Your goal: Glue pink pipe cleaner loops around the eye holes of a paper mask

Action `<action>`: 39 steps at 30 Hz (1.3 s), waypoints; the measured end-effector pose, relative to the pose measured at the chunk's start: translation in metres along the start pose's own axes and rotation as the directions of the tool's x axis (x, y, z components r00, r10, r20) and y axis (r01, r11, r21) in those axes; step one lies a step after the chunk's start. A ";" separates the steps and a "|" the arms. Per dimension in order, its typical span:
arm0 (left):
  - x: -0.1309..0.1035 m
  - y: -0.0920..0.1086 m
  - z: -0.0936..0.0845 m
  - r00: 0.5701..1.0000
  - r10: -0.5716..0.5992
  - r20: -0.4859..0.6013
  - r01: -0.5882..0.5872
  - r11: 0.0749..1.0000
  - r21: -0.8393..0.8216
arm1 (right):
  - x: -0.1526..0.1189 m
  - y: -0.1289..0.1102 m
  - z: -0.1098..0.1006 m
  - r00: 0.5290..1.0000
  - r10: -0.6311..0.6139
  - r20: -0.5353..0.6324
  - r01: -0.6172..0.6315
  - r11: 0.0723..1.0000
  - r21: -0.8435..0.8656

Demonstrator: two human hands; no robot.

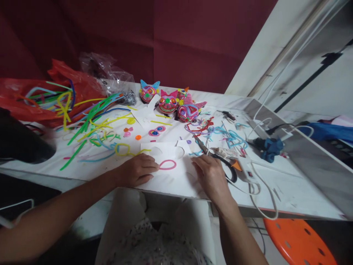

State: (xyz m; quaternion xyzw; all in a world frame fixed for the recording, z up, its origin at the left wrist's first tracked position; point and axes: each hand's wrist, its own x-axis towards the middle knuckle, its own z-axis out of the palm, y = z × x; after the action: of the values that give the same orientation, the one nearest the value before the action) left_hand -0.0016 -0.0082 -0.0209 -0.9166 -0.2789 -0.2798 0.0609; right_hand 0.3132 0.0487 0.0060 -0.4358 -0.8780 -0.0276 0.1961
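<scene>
My left hand (139, 170) rests on the front of the white table with its fingers closed at the narrow end of a pink pipe cleaner loop (168, 161). The loop lies flat, its round end pointing right. My right hand (210, 175) is on the table further right, fingers curled and pressed together; whatever may be in them is hidden. Beside it are the black handles of scissors (233, 173) and a glue gun (224, 151). White paper with cut-out holes (149, 149) lies behind the loop, and a bent yellow pipe cleaner (123, 149) is beyond my left hand.
Several colourful cat-like heads (168, 102) stand at the back. Green and yellow pipe cleaners (95, 114) spill from a red plastic bag (63, 73) on the left. Blue scraps (231, 138), a power strip (249, 173) and cords lie right. An orange stool (300, 241) is below.
</scene>
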 end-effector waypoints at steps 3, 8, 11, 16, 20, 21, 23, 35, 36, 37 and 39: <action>0.001 0.000 -0.001 1.000 0.003 -0.009 -0.003 1.000 -0.006 | -0.016 0.027 -0.001 0.984 0.025 -0.175 -0.033 0.998 -0.044; 0.002 -0.001 -0.002 1.000 0.001 -0.014 -0.001 1.000 -0.024 | -0.039 0.077 -0.006 0.962 0.216 -0.167 -0.241 0.959 -0.149; 0.003 -0.002 -0.003 1.000 0.002 -0.023 -0.002 1.000 -0.005 | -0.046 0.097 -0.010 0.950 0.282 -0.134 -0.304 0.934 -0.189; 0.005 -0.002 -0.003 0.999 0.014 -0.030 -0.014 1.000 0.015 | -0.049 0.102 -0.012 0.953 0.288 -0.096 -0.302 0.929 -0.213; 0.004 -0.001 -0.004 1.000 -0.004 -0.014 0.004 1.000 0.016 | -0.049 0.095 -0.014 0.965 0.252 -0.067 -0.260 0.942 -0.212; 0.004 -0.001 -0.004 1.000 -0.008 -0.014 0.008 1.000 0.012 | -0.049 0.095 -0.015 0.969 0.241 -0.062 -0.249 0.946 -0.209; 0.004 -0.001 -0.004 1.000 -0.011 -0.020 0.011 1.000 0.010 | -0.050 0.095 -0.018 0.971 0.230 -0.062 -0.238 0.949 -0.207; 0.004 0.000 -0.003 1.000 -0.012 -0.027 0.012 1.000 0.010 | -0.065 0.103 -0.023 0.981 0.191 0.016 -0.191 0.981 -0.018; 0.004 -0.001 -0.002 1.000 -0.015 -0.025 0.016 1.000 0.009 | -0.064 0.107 -0.024 0.974 0.227 0.004 -0.227 0.974 -0.024; 0.004 -0.001 -0.002 1.000 -0.019 -0.024 0.019 1.000 0.008 | -0.063 0.111 -0.025 0.963 0.270 -0.011 -0.270 0.962 -0.034; 0.003 -0.002 -0.002 0.999 -0.009 -0.030 0.009 1.000 0.001 | -0.059 0.120 -0.027 0.930 0.366 -0.034 -0.367 0.928 -0.058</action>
State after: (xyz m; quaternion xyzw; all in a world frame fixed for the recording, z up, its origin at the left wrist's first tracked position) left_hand -0.0016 -0.0056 -0.0178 -0.9110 -0.2823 -0.2938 0.0644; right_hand 0.4475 0.0726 -0.0055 -0.5978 -0.7776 -0.0233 0.1935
